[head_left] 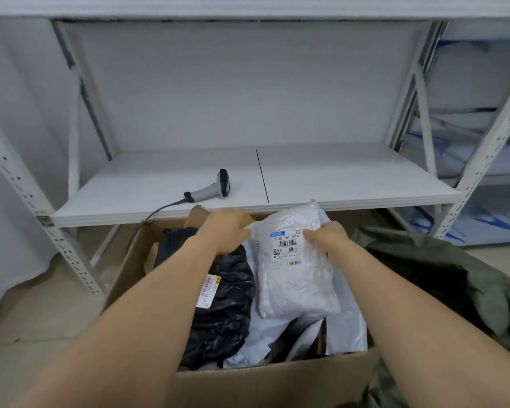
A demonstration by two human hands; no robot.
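White plastic wraps the parcel point(295, 284), which is at the top of the open cardboard box point(277, 384). Its long axis runs from 12 to 6 o'clock, with the far end leaning slightly toward 1 o'clock. Its shipping label point(286, 245) faces up near the 12 o'clock end, and most of the print is too small to read.

The left hand point(224, 231) grips the parcel's edge at 10 o'clock, its fingers curled around the edge and their tips hidden. The right hand point(327, 237) clamps the edge at 2 o'clock, its thumb on the label's corner.

Inside the box, a black bag point(227, 313) lies at 9 o'clock of the parcel, and pale mailers point(348, 328) lie beneath it. A green sack point(454, 278) slumps at 3 o'clock, cut off by the frame. At 11 o'clock, a barcode scanner point(209, 188) lies on the shelf point(351, 178).
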